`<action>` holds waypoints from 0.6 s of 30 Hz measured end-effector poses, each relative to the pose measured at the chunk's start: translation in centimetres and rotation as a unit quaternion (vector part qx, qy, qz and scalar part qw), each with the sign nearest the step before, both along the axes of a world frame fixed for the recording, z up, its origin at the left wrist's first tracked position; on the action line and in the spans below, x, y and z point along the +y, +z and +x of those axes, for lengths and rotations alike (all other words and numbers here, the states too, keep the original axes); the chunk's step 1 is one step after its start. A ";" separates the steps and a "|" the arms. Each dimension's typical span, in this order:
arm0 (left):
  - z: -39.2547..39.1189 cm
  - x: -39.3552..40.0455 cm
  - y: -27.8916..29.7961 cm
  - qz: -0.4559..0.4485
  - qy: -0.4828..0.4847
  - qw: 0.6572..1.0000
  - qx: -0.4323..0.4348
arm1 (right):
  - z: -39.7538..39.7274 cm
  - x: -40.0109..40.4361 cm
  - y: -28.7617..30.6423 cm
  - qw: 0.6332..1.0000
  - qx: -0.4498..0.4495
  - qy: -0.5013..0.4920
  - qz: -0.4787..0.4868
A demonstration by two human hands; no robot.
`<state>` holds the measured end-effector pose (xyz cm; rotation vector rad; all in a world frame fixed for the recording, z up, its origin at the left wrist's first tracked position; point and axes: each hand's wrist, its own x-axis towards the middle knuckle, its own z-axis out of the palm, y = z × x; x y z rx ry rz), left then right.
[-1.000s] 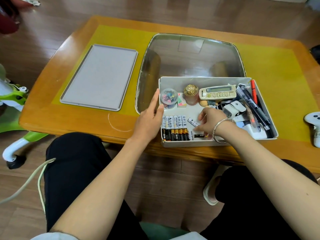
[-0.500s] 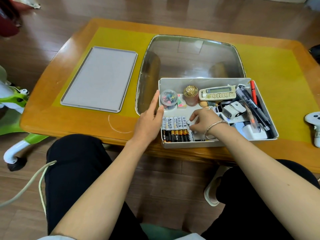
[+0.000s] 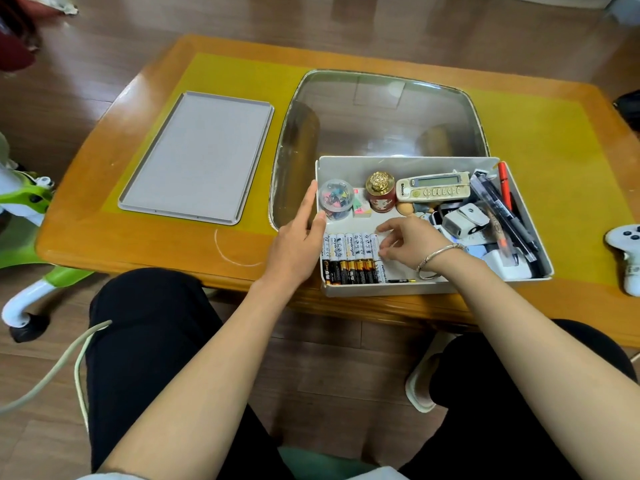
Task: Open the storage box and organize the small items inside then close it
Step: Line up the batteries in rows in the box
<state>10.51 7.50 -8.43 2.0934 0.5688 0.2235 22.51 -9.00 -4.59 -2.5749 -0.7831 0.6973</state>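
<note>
While the storage box (image 3: pixel 408 166) sits open at the counter's (image 3: pixel 145 237) near edge, right of centre, its grey lid (image 3: pixel 197 157) lies flat on the yellow mat toward the left end, well apart from it. The left hand (image 3: pixel 298 244) rests against the box's left wall with straight fingers, thumb over the rim: an open, spread grip holding nothing. The right hand (image 3: pixel 412 245), a bracelet on its wrist, reaches into the box; its grip is curled, fingertips touching the rightmost white battery in the row of batteries (image 3: pixel 349 258), which lie side by side in the box's near left corner, white ones above black-and-gold ones. One thin dark battery (image 3: pixel 401 280) lies alone along the near wall. At the far wall, from left, stand a clear tub of coloured clips (image 3: pixel 336 199), a small pink-and-green eraser (image 3: pixel 362 206), a red jar with a gold top (image 3: pixel 381 192) and a cream remote control (image 3: pixel 434 186). Pens (image 3: pixel 502 209) lie slanted along the right wall, over a jumble of small white and grey items. A white game controller (image 3: pixel 627 251) lies at the counter's right end.
</note>
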 end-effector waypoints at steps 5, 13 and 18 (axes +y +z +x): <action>0.0 0.1 0.1 0.002 -0.001 1.000 0.001 | 0.3 -2.4 0.6 0.997 -0.069 -0.042 0.016; 0.0 -0.1 0.2 0.002 0.000 1.000 0.003 | 2.0 -2.1 1.0 0.986 -0.120 -0.081 -0.082; 0.0 0.0 0.2 0.000 -0.002 1.000 -0.001 | 3.1 -1.3 1.2 0.980 -0.113 -0.137 -0.095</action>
